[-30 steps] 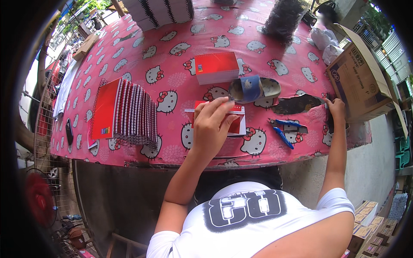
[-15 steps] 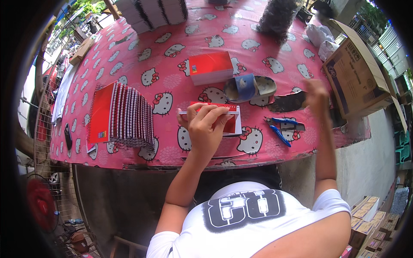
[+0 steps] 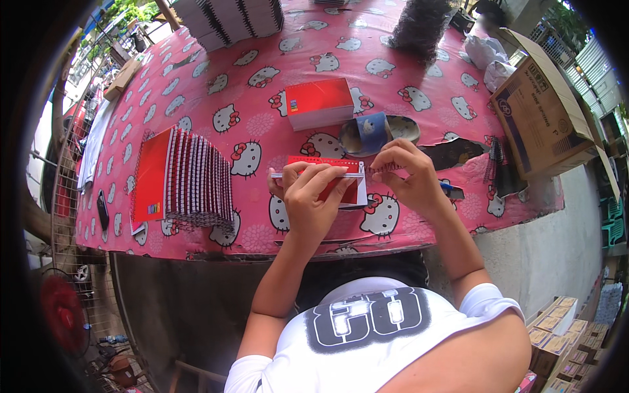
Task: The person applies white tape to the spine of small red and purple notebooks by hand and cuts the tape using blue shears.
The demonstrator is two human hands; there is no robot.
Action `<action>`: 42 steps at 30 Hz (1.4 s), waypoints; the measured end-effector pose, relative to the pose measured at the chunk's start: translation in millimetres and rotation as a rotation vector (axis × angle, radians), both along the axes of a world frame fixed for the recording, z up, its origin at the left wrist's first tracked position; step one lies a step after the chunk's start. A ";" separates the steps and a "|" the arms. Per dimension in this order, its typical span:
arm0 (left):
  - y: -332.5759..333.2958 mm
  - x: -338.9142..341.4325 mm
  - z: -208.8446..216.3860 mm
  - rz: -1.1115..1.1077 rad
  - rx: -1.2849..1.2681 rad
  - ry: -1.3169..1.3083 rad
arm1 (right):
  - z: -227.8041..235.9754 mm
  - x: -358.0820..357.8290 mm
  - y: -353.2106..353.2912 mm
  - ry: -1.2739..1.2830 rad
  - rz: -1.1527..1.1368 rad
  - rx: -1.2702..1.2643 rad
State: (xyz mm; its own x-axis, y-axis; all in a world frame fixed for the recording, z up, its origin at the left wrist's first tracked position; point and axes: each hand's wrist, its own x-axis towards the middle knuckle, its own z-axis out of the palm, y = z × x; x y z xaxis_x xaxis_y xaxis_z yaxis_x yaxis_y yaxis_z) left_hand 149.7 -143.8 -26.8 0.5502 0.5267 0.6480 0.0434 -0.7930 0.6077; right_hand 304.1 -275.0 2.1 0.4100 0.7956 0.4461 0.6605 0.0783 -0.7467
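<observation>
My left hand grips a red-covered notebook near the front of the table, its fingers over the top edge and holding it tilted up. Holes run along a red cover behind that edge. Just right of the notebook, my right hand pinches a thin dark spiral binding coil, one end close to the notebook's right end. Under my right wrist, blue-handled cutting pliers are mostly hidden. A blue slipper lies just beyond both hands.
Left stands a row of spiral-bound red notebooks. A red-topped paper stack lies beyond the slipper. Black coils lie by the cardboard box; a dark coil bundle stands far right. The pink tablecloth is torn at right.
My right hand has come in from the right side of the table to the notebook's right end, now with a coil in its fingers. My left hand keeps its hold.
</observation>
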 end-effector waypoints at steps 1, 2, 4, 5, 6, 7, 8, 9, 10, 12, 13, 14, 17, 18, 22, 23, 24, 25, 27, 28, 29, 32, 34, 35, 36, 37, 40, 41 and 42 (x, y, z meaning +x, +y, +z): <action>-0.4 0.8 0.6 0.004 0.012 -0.005 | 1.2 1.0 1.0 0.046 0.030 -0.006; -0.3 2.1 1.8 0.010 0.022 -0.007 | 0.7 3.5 2.7 0.014 0.020 -0.019; -1.2 2.4 1.4 0.014 0.018 -0.013 | -0.9 8.6 5.5 -0.051 0.001 -0.044; -1.6 2.2 1.1 0.010 0.005 -0.018 | -0.9 8.1 6.1 -0.070 0.014 -0.026; -1.8 2.0 0.9 0.007 -0.007 -0.023 | -1.0 7.3 6.7 -0.090 0.028 -0.008; -1.8 1.9 1.2 0.007 -0.017 -0.020 | -1.2 6.9 7.2 -0.109 0.040 0.010; -2.2 1.6 1.7 0.003 -0.027 -0.015 | -2.1 7.4 7.1 -0.105 0.039 0.025; -2.4 1.3 1.8 -0.002 -0.038 -0.011 | -3.4 9.1 7.3 -0.101 0.038 0.040; -2.3 1.4 1.3 0.007 -0.027 -0.002 | -4.2 9.8 7.0 -0.097 0.035 0.055; -1.7 1.8 -0.8 0.033 -0.006 0.012 | -4.3 7.1 8.9 -0.068 0.028 0.059; -1.6 1.8 -2.5 0.029 -0.027 0.008 | -4.1 6.1 9.4 -0.053 0.024 0.061; -1.4 2.3 -4.7 0.026 -0.049 0.001 | -2.8 7.2 8.9 -0.037 0.069 0.028; -1.4 3.1 -3.2 0.037 -0.049 0.016 | 4.8 10.7 5.2 0.089 0.160 -0.102; -1.7 3.1 -1.0 0.043 -0.038 0.027 | 6.7 10.3 3.5 0.182 0.162 -0.166; -3.5 1.5 5.9 0.049 0.017 0.038 | 2.1 -0.2 3.8 -0.180 0.038 -0.085; -3.4 0.7 6.2 0.051 0.029 0.038 | 1.3 -0.8 4.6 -0.215 0.048 -0.098; -3.4 0.1 6.2 0.052 0.041 0.038 | 0.6 -1.0 5.1 -0.250 0.057 -0.112; -3.2 0.0 5.5 0.038 0.025 0.031 | 0.2 -1.6 5.7 -0.284 0.065 -0.125; -1.3 0.4 4.5 0.008 -0.003 0.016 | 1.9 -7.1 8.5 -0.268 0.019 -0.112; -1.2 -0.5 4.2 0.016 0.006 0.025 | 2.9 -10.5 9.8 -0.259 -0.005 -0.106; -1.7 -1.4 3.7 0.026 0.014 0.034 | 3.9 -13.3 11.2 -0.274 -0.020 -0.098; -2.2 -1.3 3.0 0.034 0.022 0.031 | 4.6 -19.9 13.2 -0.337 -0.040 -0.100; -2.8 -2.7 2.7 0.035 0.036 0.040 | 2.4 -21.9 12.4 -0.404 -0.019 -0.136; -3.0 -5.4 4.0 0.039 0.052 0.054 | -0.1 -11.7 11.0 -0.435 0.005 -0.140; -2.8 -7.8 6.3 0.042 0.071 0.068 | -2.3 9.4 8.8 -0.467 0.027 -0.143; -2.0 -8.7 7.0 0.036 0.077 0.049 | 0.3 28.0 9.3 -0.509 -0.039 -0.164; 0.2 -6.4 9.3 -0.006 0.078 0.011 | -1.5 79.7 6.5 -0.623 -0.228 -0.313; 2.0 -0.1 6.3 -0.039 0.070 0.011 | -28.3 99.8 2.3 -0.643 -0.196 -0.396; 3.5 2.8 3.5 -0.058 0.061 0.015 | -42.5 110.3 2.6 -0.660 -0.148 -0.475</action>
